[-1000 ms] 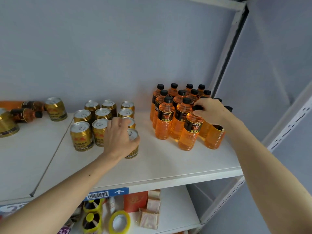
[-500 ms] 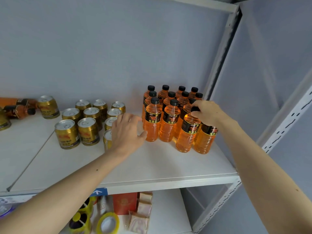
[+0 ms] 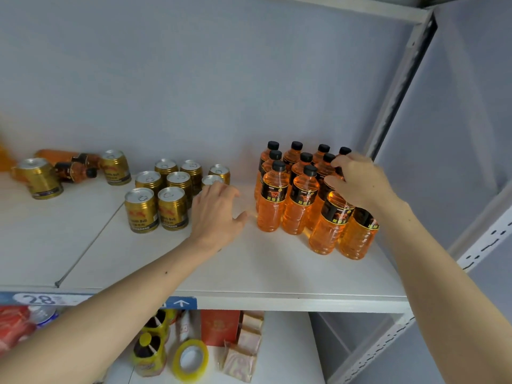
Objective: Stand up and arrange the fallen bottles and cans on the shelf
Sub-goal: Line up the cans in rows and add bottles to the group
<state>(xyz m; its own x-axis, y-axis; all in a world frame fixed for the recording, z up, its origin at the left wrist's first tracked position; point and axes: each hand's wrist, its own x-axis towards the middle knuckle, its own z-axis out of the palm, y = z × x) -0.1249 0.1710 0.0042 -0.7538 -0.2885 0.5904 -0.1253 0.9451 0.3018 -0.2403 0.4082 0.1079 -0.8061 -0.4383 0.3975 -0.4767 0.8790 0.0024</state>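
Gold cans (image 3: 155, 200) stand grouped at the middle of the white shelf (image 3: 249, 275). My left hand (image 3: 216, 214) hovers at the group's right front corner, fingers spread, holding nothing; it hides whatever is under the palm. Orange bottles with black caps (image 3: 288, 189) stand in rows on the right. My right hand (image 3: 360, 184) is curled over the top of the front-right bottle (image 3: 328, 225), beside another bottle (image 3: 358, 236). At the far left two bottles (image 3: 73, 166) lie on their sides between two more cans (image 3: 41, 180), (image 3: 115, 167).
A grey metal upright (image 3: 399, 79) and side wall close the shelf on the right. The wall is right behind the rows. On the lower shelf are a yellow tape roll (image 3: 191, 358), a red box (image 3: 220, 327) and yellow-lidded jars (image 3: 149, 353).
My left hand has let go of the front can and opened, sliding right. My right hand stays on the bottle tops, and the front-right bottles now stand closer to the rows.
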